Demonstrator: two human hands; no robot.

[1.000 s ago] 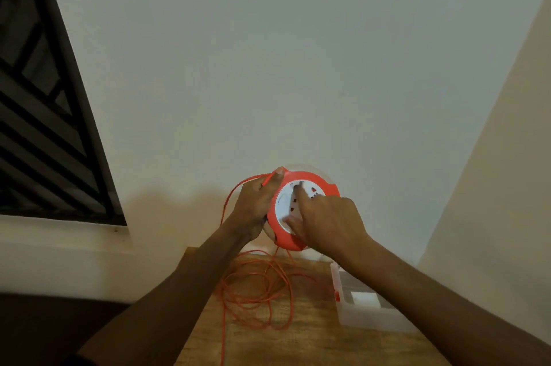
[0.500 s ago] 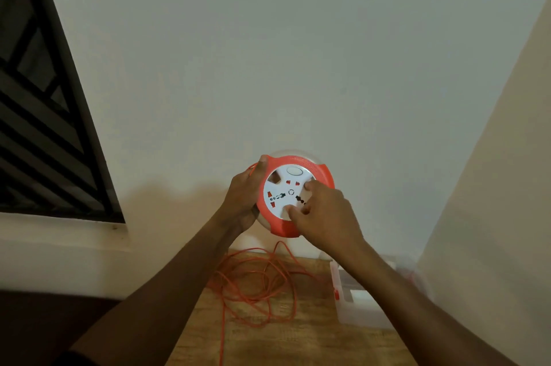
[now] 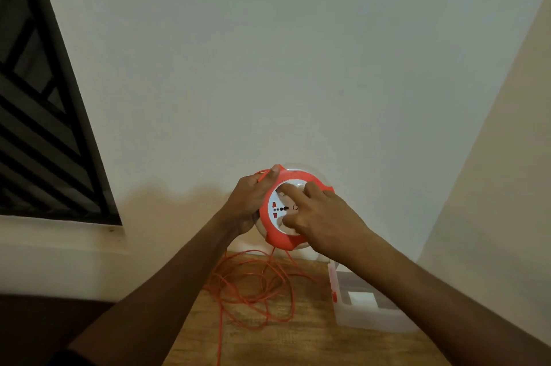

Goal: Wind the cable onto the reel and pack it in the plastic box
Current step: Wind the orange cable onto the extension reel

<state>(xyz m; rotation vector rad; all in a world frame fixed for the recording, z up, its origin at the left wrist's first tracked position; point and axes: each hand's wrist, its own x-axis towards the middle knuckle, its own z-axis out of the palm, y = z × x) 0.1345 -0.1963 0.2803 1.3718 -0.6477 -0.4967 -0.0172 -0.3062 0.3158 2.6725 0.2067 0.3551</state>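
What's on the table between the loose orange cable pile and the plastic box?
In the head view, bare wooden table separates the cable pile from the plastic box; only one cable loop reaches toward it.

Wooden table [image 3: 298, 344]: cable [image 3: 253, 285], plastic box [image 3: 366, 312].
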